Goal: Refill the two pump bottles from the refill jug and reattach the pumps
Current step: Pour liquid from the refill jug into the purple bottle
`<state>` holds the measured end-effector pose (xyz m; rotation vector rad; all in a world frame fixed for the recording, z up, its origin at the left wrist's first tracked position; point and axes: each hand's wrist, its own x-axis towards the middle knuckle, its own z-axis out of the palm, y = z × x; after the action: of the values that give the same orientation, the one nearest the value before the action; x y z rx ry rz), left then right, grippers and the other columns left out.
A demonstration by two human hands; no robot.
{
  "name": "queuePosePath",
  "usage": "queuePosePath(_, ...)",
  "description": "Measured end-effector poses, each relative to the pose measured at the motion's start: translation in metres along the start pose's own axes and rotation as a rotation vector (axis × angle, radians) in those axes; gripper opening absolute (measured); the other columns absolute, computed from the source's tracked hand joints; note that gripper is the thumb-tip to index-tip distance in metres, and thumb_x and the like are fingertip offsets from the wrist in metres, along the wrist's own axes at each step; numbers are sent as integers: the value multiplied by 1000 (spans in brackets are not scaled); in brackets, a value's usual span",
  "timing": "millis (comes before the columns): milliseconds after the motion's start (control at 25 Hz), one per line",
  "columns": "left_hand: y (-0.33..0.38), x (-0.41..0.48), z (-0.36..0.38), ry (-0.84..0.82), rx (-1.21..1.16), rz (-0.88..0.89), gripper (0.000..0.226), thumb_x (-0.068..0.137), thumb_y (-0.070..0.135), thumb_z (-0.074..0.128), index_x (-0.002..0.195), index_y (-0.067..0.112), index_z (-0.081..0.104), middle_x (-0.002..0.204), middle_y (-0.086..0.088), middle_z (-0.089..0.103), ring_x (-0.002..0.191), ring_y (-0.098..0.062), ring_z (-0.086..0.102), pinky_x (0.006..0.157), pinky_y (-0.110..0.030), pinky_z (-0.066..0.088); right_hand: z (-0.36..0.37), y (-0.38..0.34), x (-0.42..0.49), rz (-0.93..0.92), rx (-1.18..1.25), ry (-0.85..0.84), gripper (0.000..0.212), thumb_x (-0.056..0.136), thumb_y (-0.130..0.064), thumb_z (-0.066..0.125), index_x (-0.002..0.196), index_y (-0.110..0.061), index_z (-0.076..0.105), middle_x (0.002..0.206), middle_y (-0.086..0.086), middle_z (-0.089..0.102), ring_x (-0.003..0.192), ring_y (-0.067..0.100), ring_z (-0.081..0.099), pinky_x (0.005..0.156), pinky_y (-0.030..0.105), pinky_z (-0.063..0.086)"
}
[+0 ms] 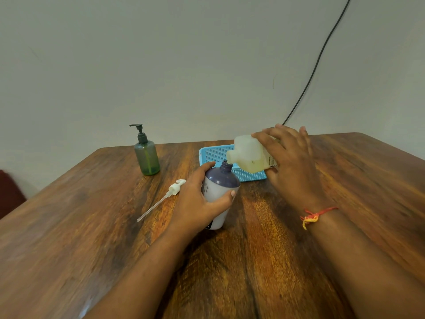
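Your left hand (197, 199) grips white bottle (219, 192) upright on worktop (92, 226); right hand (289, 157) holds refill jug (249, 155) tipped, spout at bottle's open neck; pump (170, 192) lies beside.

Wooden bench (92, 226). Blue mesh basket (212, 155) at 12 o'clock, near the far edge. Black cable (317, 63) runs down the grey wall (161, 65) at 1 o'clock. Dark red object (9, 192) at 9 o'clock, off the bench.
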<state>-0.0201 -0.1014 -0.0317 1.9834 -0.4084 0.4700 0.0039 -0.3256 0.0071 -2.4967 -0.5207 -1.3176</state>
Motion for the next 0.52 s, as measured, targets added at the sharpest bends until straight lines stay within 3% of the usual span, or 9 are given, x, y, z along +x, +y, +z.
queuePosePath(520, -1, 1, 0, 0, -12, 9, 79, 76, 39, 83, 145, 26, 46, 129, 15, 58, 111, 11, 56, 82, -7, 50, 1, 1, 1, -1, -17, 3, 82, 69, 4, 76, 141, -26, 51, 138, 2, 54, 141, 27, 38, 123, 46, 5)
